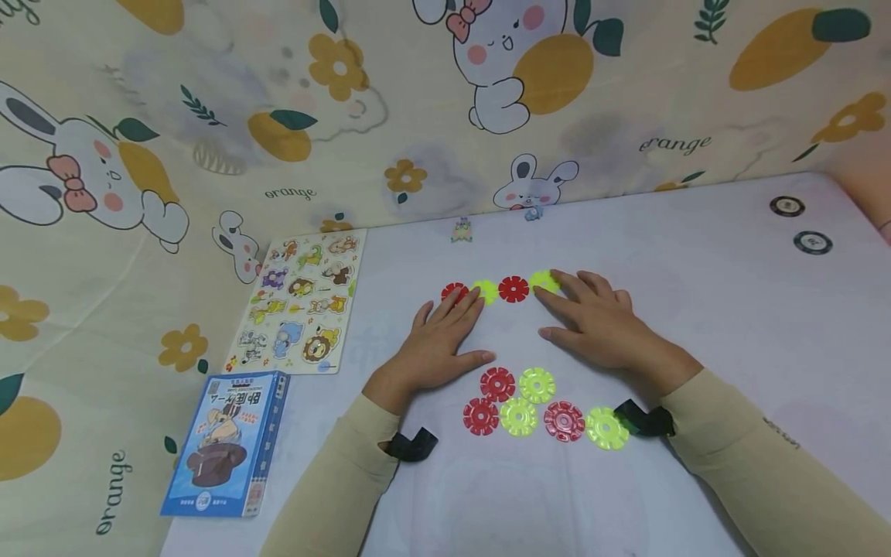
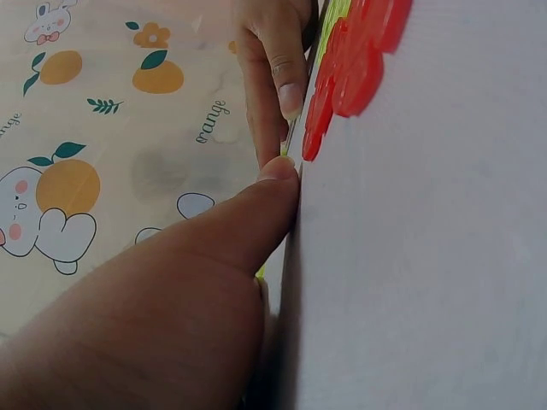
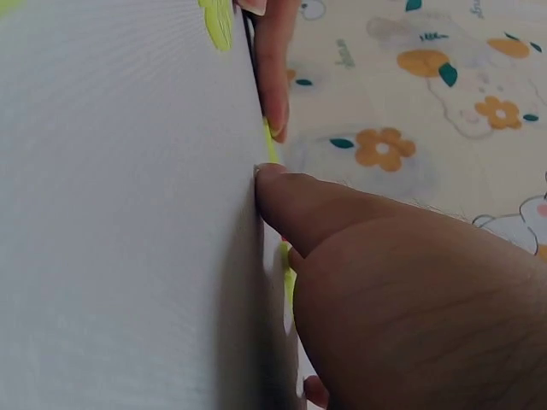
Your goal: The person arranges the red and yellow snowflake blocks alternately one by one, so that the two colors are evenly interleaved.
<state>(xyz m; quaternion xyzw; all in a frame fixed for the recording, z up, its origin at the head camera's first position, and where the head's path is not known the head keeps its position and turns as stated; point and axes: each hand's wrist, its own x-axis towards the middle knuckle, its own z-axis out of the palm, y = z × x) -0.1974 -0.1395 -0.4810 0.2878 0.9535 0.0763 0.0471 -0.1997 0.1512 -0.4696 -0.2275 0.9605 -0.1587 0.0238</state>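
Observation:
Several red and yellow-green notched plastic discs lie on the white table (image 1: 696, 309). The far ones form a row. My left hand (image 1: 433, 350) lies with fingers extended over the row's left end, fingertips on a red disc (image 1: 451, 288) and by a yellow-green disc (image 1: 489, 292). Between the hands a second red disc (image 1: 513, 289) shows fully. My right hand (image 1: 600, 325) has its fingers spread, fingertips touching the right-end yellow-green disc (image 1: 542, 279). In the left wrist view the left thumb (image 2: 278, 171) rests at the tabletop; the right thumb (image 3: 278, 181) does likewise in the right wrist view.
Nearer me is another cluster with a red disc (image 1: 497, 384) and a yellow-green disc (image 1: 537, 384). At left are an animal sticker sheet (image 1: 292, 309) and a blue box (image 1: 223, 449). Small stickers (image 1: 462, 230) lie at the back; a black-and-white chip (image 1: 812, 243) lies far right.

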